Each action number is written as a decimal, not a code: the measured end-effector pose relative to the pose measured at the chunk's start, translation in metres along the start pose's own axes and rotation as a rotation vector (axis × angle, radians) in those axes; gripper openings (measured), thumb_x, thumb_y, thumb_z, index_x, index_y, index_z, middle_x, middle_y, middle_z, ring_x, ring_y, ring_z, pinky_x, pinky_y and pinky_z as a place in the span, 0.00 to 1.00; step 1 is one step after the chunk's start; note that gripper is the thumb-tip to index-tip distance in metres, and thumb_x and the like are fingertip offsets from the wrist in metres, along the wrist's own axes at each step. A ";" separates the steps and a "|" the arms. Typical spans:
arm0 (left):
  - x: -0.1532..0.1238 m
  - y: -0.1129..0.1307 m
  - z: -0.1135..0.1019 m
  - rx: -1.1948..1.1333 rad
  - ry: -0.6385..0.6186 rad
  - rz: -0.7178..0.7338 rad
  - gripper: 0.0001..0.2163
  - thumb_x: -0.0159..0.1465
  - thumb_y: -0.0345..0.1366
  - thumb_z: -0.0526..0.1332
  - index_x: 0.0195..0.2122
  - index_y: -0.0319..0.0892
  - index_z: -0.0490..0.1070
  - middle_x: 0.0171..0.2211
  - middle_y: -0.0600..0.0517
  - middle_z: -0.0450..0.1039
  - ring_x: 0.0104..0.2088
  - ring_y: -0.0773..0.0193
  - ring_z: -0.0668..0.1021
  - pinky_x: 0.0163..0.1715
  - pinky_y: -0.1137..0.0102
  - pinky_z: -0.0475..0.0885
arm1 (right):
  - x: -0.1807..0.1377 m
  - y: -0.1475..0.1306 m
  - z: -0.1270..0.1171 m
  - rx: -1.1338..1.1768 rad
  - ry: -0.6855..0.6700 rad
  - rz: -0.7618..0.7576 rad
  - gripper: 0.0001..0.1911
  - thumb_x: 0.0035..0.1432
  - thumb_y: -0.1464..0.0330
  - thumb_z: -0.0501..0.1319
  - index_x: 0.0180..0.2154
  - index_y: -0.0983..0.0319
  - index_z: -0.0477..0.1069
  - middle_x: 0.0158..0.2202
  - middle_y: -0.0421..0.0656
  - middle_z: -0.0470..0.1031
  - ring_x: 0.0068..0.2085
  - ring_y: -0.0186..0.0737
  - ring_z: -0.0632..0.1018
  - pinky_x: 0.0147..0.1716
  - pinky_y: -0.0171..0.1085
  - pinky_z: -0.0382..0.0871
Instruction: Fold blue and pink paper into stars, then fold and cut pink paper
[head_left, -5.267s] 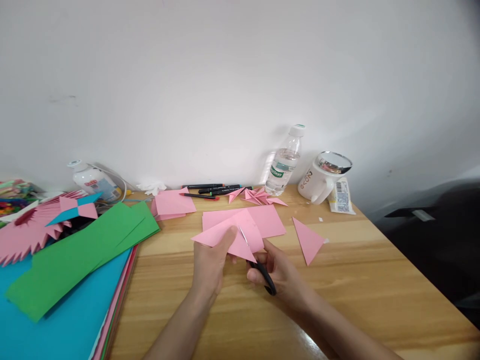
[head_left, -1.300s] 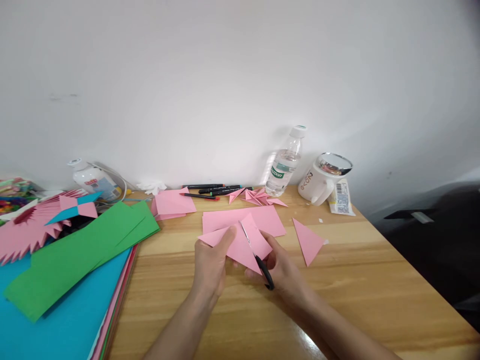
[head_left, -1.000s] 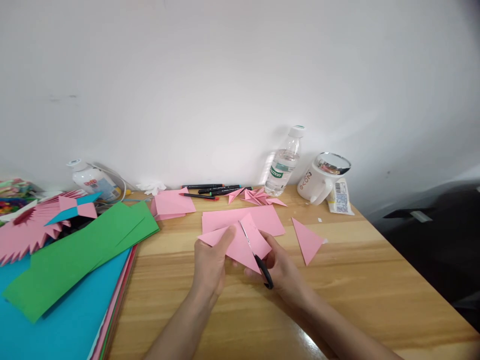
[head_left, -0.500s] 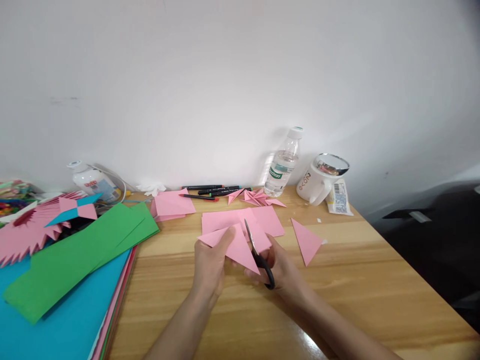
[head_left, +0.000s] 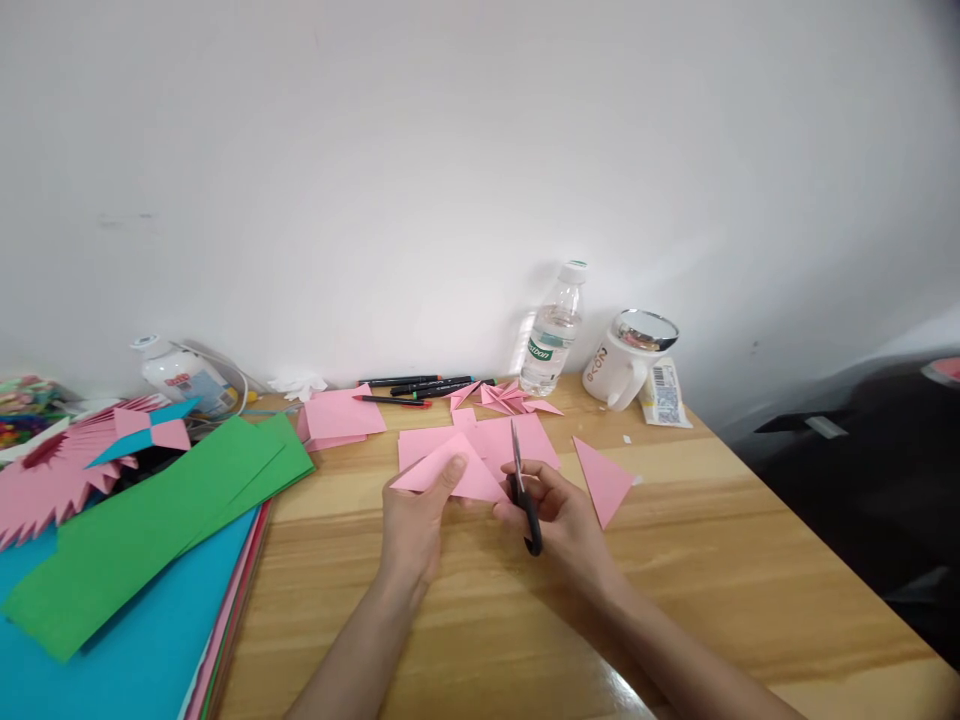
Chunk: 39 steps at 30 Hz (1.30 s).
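Observation:
A triangle of pink paper (head_left: pixel 469 477) is pinched in my left hand (head_left: pixel 415 525), thumb on top. My right hand (head_left: pixel 564 515) holds black-handled scissors (head_left: pixel 528 515), their blades pointing up and away from me just right of the paper's right corner. Beyond the held piece lie larger pink sheets (head_left: pixel 525 437) on the table. A loose pink triangle (head_left: pixel 602 478) rests to the right of my right hand. The fingers of my left hand under the paper are hidden.
Pens (head_left: pixel 427 387), folded pink pieces (head_left: pixel 506 398), a water bottle (head_left: pixel 553 335) and a lidded white mug (head_left: pixel 621 372) line the wall. On the left, green strips (head_left: pixel 157 520) lie over blue sheets (head_left: pixel 142 640). Scraps (head_left: pixel 627 439) dot the wooden table (head_left: pixel 465 650).
The scissors have come away from the paper and stand more upright to its right. My left hand has turned the pink triangle. The view has shifted slightly.

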<state>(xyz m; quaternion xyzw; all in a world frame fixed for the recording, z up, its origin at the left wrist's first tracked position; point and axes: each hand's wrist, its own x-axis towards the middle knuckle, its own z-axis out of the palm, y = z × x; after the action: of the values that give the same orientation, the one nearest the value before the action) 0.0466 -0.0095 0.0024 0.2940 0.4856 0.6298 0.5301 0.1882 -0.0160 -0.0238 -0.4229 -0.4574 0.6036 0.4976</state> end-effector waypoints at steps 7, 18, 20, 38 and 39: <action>0.003 -0.005 -0.003 0.122 -0.081 0.000 0.12 0.46 0.39 0.70 0.28 0.34 0.77 0.23 0.49 0.76 0.20 0.68 0.73 0.20 0.73 0.70 | 0.006 0.004 -0.004 -0.029 0.138 -0.055 0.22 0.40 0.64 0.70 0.38 0.62 0.67 0.25 0.37 0.71 0.25 0.32 0.70 0.24 0.31 0.63; 0.024 -0.038 -0.026 0.990 -0.133 0.791 0.14 0.57 0.25 0.55 0.43 0.41 0.73 0.43 0.45 0.75 0.44 0.59 0.76 0.46 0.61 0.72 | 0.027 -0.035 -0.058 -0.256 0.809 -0.418 0.21 0.43 0.60 0.66 0.40 0.63 0.69 0.25 0.41 0.73 0.27 0.37 0.74 0.24 0.32 0.65; 0.025 -0.041 -0.027 1.148 -0.199 0.846 0.17 0.58 0.24 0.54 0.47 0.39 0.70 0.46 0.42 0.73 0.46 0.57 0.74 0.46 0.60 0.72 | 0.023 -0.039 -0.076 -0.386 0.810 -0.375 0.22 0.44 0.60 0.65 0.40 0.64 0.69 0.25 0.42 0.74 0.26 0.38 0.74 0.24 0.34 0.65; 0.032 -0.041 -0.029 1.558 -0.445 0.858 0.14 0.63 0.27 0.48 0.46 0.35 0.70 0.49 0.41 0.70 0.46 0.54 0.70 0.45 0.58 0.69 | 0.039 -0.024 -0.045 -0.890 0.173 -0.130 0.10 0.45 0.67 0.61 0.34 0.60 0.69 0.25 0.40 0.76 0.29 0.42 0.77 0.27 0.34 0.65; 0.032 -0.041 -0.030 1.551 -0.440 0.852 0.15 0.63 0.26 0.48 0.47 0.35 0.69 0.50 0.40 0.70 0.47 0.54 0.69 0.45 0.57 0.68 | 0.043 -0.020 -0.040 -0.796 0.140 -0.104 0.11 0.44 0.66 0.63 0.33 0.60 0.68 0.24 0.40 0.76 0.28 0.42 0.77 0.25 0.34 0.65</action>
<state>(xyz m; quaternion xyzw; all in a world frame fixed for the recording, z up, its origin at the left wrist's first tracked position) 0.0271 0.0108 -0.0505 0.8361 0.5111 0.1990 -0.0133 0.2249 0.0336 -0.0155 -0.5989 -0.6412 0.3229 0.3549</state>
